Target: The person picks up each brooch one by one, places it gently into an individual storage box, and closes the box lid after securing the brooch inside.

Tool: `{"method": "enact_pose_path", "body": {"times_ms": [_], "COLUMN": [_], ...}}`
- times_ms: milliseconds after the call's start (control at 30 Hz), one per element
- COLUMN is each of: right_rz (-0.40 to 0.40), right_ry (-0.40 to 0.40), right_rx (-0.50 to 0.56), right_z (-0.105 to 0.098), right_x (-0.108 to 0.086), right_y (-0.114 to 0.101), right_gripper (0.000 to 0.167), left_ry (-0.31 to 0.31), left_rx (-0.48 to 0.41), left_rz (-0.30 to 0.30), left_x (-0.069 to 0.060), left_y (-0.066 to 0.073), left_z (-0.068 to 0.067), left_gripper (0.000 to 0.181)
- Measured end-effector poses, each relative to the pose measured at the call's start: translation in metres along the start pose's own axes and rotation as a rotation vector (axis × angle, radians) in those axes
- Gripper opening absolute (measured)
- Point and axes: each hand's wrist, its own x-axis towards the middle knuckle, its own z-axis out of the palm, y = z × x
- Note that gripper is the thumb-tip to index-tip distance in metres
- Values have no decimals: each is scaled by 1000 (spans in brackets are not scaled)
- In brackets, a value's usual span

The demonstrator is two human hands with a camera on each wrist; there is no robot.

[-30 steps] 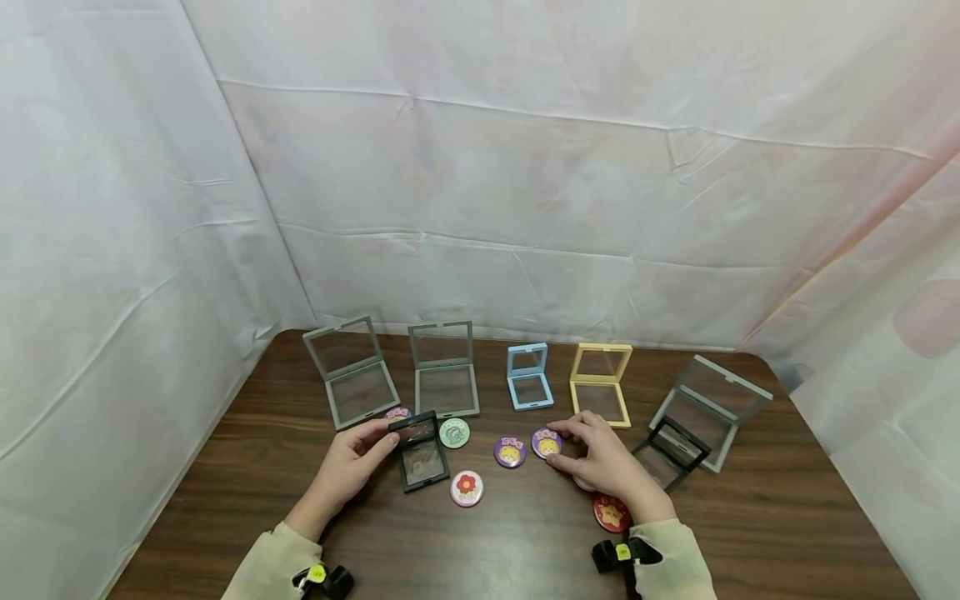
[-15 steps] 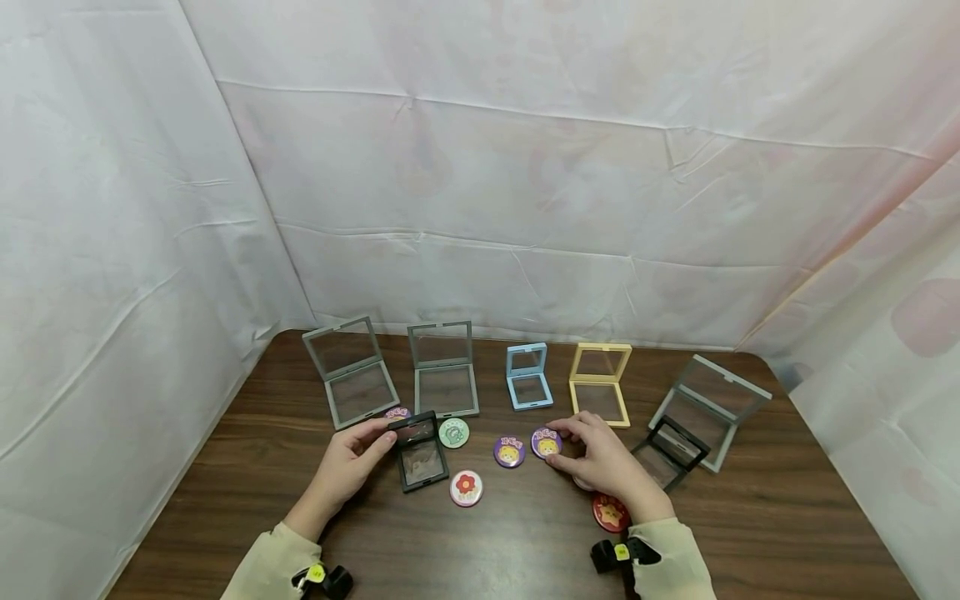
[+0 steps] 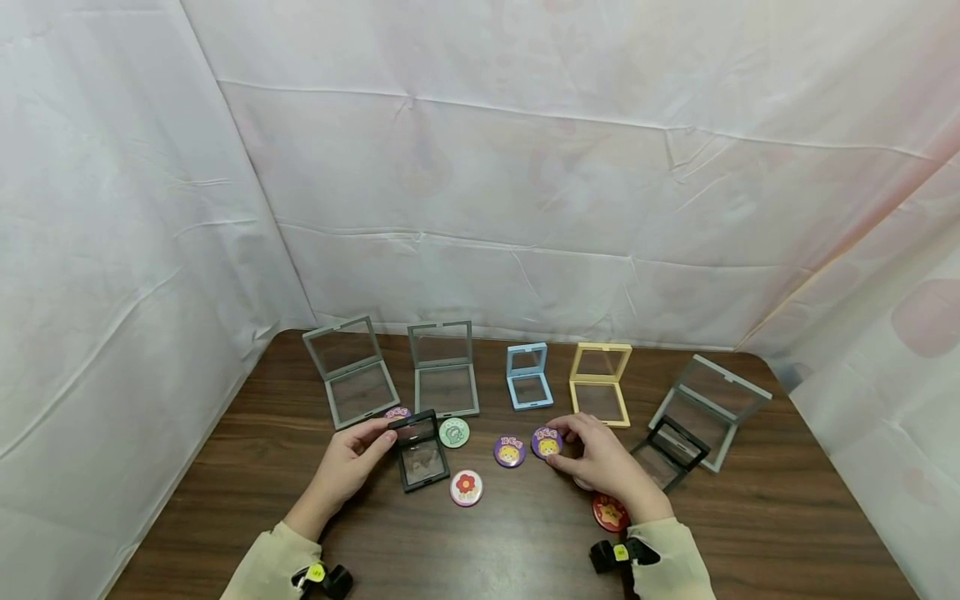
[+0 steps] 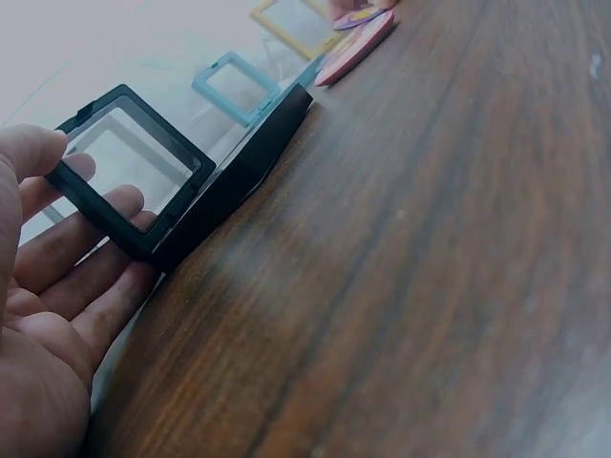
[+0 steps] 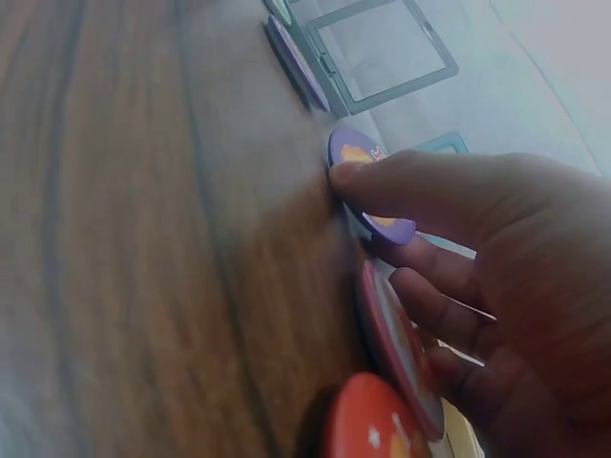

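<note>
With thumb and fingers, my left hand [image 3: 348, 462] pinches the raised lid of a small black hinged display frame [image 3: 423, 462]; its base rests on the table. In the left wrist view the black frame [image 4: 143, 172] shows its clear window, with fingers behind it. My right hand [image 3: 600, 458] pinches a purple round badge [image 3: 546, 443] with a yellow cartoon face between thumb and fingers. The right wrist view shows that badge [image 5: 358, 157] tilted up on edge. A similar purple badge [image 3: 510, 452] lies just left of it.
Grey open frames [image 3: 442, 375], a blue one [image 3: 528, 387] and a yellow one [image 3: 600, 387] line the back. Another black frame [image 3: 675, 450] overlaps a grey frame at right. Green [image 3: 454, 433], red-flower [image 3: 467, 488] and red star [image 3: 611, 512] badges lie on the wooden table [image 3: 517, 542].
</note>
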Motion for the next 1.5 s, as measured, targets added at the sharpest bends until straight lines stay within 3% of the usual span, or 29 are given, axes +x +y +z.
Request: {"method": "enact_pose_path", "body": {"times_ms": [200, 467, 1067, 1500], "right_rz": [13, -3, 140, 176], "right_ry": [-26, 2, 99, 157], "right_rx": [47, 76, 110, 168], "right_z": [-2, -3, -6, 0], "right_x": [1, 3, 8, 11], "right_y": [-4, -5, -17, -31], "right_gripper": [39, 28, 33, 31], "left_ry": [-2, -1, -37, -16], "left_rx": [-1, -1, -37, -26], "left_rz": [9, 16, 21, -7], "left_x": [0, 1, 0, -1], "left_y": [0, 0, -1, -4], "left_z": [0, -1, -4, -2], "left_gripper": [22, 22, 24, 24]}}
